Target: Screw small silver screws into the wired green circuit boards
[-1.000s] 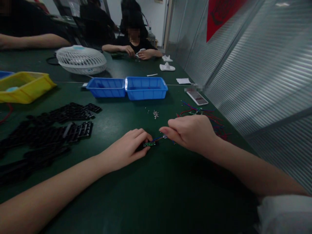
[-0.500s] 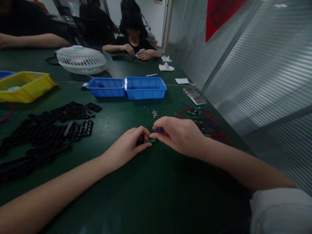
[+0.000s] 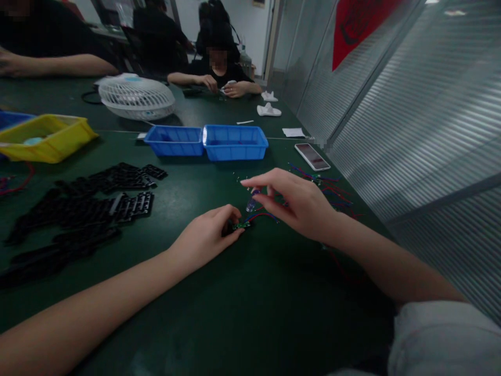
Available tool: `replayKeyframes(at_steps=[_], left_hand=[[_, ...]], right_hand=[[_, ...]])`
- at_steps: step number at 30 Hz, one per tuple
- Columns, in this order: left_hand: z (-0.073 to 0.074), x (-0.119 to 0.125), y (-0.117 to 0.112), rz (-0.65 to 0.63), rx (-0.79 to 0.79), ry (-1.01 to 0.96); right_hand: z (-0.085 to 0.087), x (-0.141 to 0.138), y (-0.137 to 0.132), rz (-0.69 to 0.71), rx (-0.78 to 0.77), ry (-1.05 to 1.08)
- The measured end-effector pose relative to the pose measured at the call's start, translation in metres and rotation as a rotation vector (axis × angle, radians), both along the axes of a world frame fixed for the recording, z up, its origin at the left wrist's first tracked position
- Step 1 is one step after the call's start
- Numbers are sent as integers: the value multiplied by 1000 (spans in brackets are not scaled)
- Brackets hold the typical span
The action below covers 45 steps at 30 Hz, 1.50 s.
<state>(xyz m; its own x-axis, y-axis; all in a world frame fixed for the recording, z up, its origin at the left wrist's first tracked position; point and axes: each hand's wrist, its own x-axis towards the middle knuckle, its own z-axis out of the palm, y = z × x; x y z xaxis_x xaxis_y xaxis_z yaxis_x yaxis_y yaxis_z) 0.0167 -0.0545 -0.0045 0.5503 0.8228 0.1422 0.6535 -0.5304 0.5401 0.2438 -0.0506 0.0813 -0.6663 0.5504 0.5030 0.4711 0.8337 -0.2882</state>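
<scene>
My left hand (image 3: 209, 227) rests on the table, thumb and fingers pinching a small green circuit board (image 3: 241, 225) by its end. Red and blue wires (image 3: 266, 214) run from the board toward the right. Above and to the right, my right hand (image 3: 295, 201) has its index finger stretched out near the loose small screws (image 3: 248, 188), which it partly covers. Held in its curled fingers is a purple see-through handle (image 3: 250, 204), seemingly a screwdriver's; I cannot make out its tip. Further wired circuit boards (image 3: 319, 180) lie beyond this hand, partly hidden.
Black plastic parts (image 3: 90, 203) spread over the left side. Two blue bins (image 3: 235, 151) stand ahead, a yellow bin (image 3: 58, 146) farther left. Behind them are a white fan (image 3: 135, 99) and a co-worker's hands (image 3: 230, 89). A phone (image 3: 312, 156) lies near the partition (image 3: 391, 130).
My right hand has lifted away from the board and its index finger has straightened toward the screws. The purple handle and the board's wires now show more. My left hand keeps its pinch.
</scene>
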Motion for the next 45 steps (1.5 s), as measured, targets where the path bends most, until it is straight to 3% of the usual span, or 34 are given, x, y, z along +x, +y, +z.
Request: replayKeyframes(at_steps=[7, 11, 14, 16, 19, 24, 31, 37, 45], left_hand=[[-2, 0, 1, -25, 10, -15], [0, -1, 5, -52, -61, -58], [0, -2, 7, -73, -110, -100], [-2, -2, 8, -77, -109, -114], [-5, -2, 9, -72, -85, -114], [-5, -1, 10, -80, -103, -108], [0, -1, 8, -73, -96, -90], [-2, -2, 7, -73, -65, -87], [-2, -2, 8, -76, -100, -78]], right_hand=[[1, 4, 3, -60, 13, 12], [-2, 3, 2, -221, 200, -136], [-8, 1, 2, -247, 359, -312], [-10, 1, 4, -272, 382, -399], [-12, 2, 9, -343, 289, -413], [-20, 4, 18, -168, 37, -198], [-32, 2, 19, -76, 95, -32], [-22, 2, 15, 6, 48, -37], [1, 8, 10, -36, 18, -15]])
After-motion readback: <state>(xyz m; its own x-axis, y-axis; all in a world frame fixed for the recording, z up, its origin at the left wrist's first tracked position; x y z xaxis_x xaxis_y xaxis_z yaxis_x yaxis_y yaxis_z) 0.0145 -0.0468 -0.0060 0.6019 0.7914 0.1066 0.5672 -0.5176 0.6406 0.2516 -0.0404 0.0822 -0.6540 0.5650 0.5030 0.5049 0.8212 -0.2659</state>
